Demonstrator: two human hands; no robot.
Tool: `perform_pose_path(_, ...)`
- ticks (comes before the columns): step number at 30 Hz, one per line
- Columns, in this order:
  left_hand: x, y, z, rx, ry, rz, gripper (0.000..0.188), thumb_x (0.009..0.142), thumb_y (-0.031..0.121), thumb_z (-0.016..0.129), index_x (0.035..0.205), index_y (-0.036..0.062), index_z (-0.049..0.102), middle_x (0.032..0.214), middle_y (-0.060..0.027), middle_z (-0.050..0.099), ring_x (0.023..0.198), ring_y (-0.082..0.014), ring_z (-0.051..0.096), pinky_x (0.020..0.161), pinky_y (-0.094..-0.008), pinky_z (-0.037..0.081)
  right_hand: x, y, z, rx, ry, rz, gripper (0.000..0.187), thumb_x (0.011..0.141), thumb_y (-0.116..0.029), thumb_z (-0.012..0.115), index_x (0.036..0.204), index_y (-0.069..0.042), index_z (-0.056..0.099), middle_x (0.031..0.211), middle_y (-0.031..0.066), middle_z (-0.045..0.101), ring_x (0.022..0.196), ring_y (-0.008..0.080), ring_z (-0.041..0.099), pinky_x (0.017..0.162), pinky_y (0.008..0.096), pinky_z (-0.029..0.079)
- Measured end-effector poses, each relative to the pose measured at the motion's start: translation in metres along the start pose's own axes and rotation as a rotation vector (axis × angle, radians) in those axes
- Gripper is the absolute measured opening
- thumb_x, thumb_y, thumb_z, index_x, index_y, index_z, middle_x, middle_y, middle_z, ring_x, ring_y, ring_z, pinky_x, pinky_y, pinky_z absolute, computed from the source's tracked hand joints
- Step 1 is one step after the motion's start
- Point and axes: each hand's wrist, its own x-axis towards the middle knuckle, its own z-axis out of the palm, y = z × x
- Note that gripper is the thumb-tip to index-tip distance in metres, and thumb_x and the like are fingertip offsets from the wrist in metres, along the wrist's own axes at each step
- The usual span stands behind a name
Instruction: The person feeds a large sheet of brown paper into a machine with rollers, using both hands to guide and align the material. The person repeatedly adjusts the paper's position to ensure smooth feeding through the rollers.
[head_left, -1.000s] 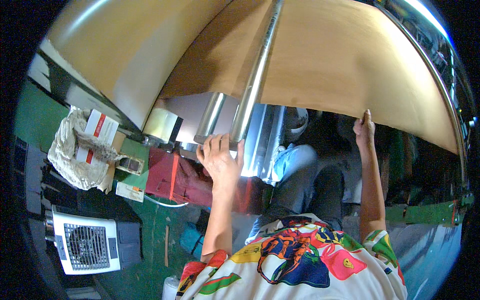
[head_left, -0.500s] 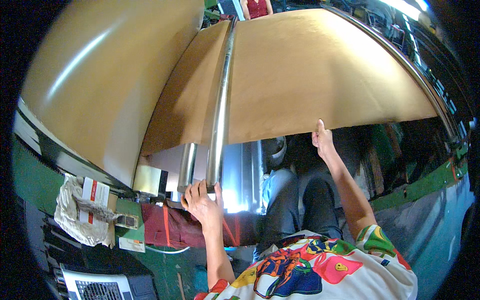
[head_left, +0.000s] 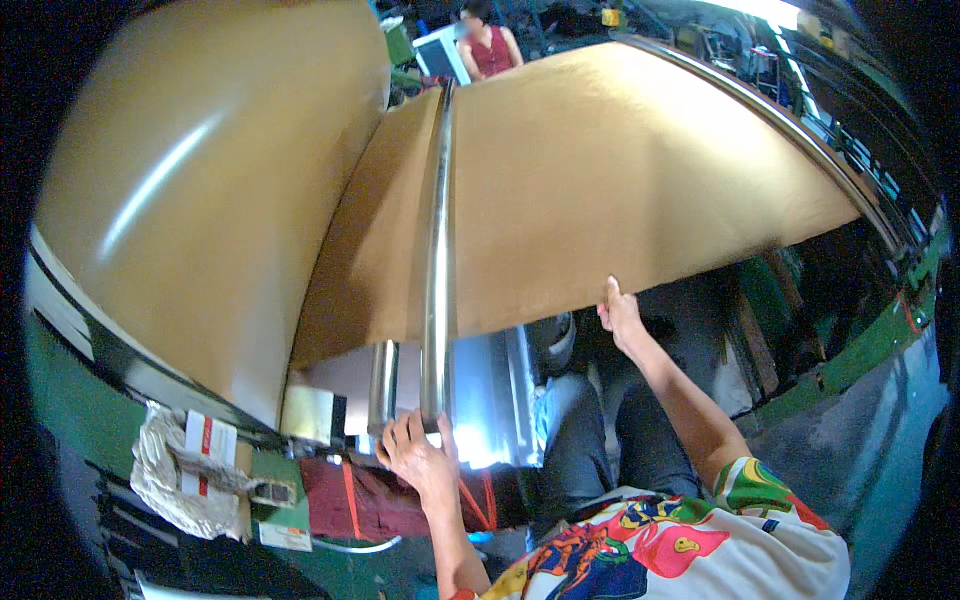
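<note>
A wide brown sheet (head_left: 550, 190), like paper or film, stretches across the machine. My right hand (head_left: 622, 316) pinches its near edge, thumb on top and the other fingers curled below. A long shiny metal roller (head_left: 437, 270) lies across the sheet on the left. My left hand (head_left: 420, 458) is wrapped about the near end of this roller, fingers bent over it and thumb at its right side. Just left of it shows the end of a shorter metal roller (head_left: 383, 385), partly hidden by the sheet and my fingers.
A large brown roll (head_left: 220, 210) fills the left side. White gloves (head_left: 170, 480) and a card lie on the green frame beside it. A dark red padded cloth (head_left: 390, 505) wraps the bar near my legs. Another metal bar (head_left: 760, 105) borders the far right. A person (head_left: 490, 50) is at the far end.
The whole view has shifted, so the machine and my hands appear lower and the far person shows more fully. Both hands keep their holds on the roller and the sheet edge.
</note>
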Motion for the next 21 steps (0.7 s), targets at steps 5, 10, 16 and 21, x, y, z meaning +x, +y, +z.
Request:
perform_pose_path(5,-0.001,0.000,-0.006,0.023,0.010,0.003,0.033,0.073,0.032,0.061,0.090,0.0038,0.061,0.094,-0.0078,0.058,0.098,-0.0278,0.049,0.087,-0.0491,0.032,0.001,0.012,0.015,0.050,0.011,0.018,0.036,0.089,-0.040,0.044,0.071,-0.009,0.048,0.052,0.0010,0.045,0.037,0.0090,0.038,0.032,0.0204,0.026)
perform_pose_path(10,-0.003,0.002,-0.003,0.038,0.038,0.020,0.039,0.071,0.038,0.062,0.089,0.0037,0.061,0.094,-0.0080,0.057,0.099,-0.0257,0.048,0.091,-0.0500,0.027,-0.002,0.015,0.021,0.071,-0.019,0.002,0.039,0.089,-0.040,0.042,0.069,-0.008,0.048,0.050,0.0010,0.045,0.037,0.0092,0.037,0.032,0.0217,0.026)
perform_pose_path(16,-0.010,0.003,0.005,0.068,0.094,0.005,0.042,0.073,0.042,0.059,0.088,0.0029,0.060,0.094,-0.0073,0.056,0.095,-0.0240,0.048,0.092,-0.0495,0.026,-0.006,0.021,0.031,0.068,-0.028,0.046,0.041,0.089,-0.042,0.043,0.069,-0.006,0.049,0.051,0.0027,0.046,0.037,0.0100,0.038,0.033,0.0225,0.027)
perform_pose_path(21,-0.010,0.004,0.004,0.075,0.092,0.023,0.041,0.075,0.041,0.057,0.088,0.0023,0.060,0.094,-0.0082,0.055,0.095,-0.0248,0.048,0.092,-0.0490,0.026,0.001,0.034,0.031,-0.055,-0.065,-0.027,0.044,0.089,-0.042,0.043,0.067,-0.005,0.051,0.052,0.0031,0.048,0.038,0.0100,0.038,0.034,0.0235,0.028)
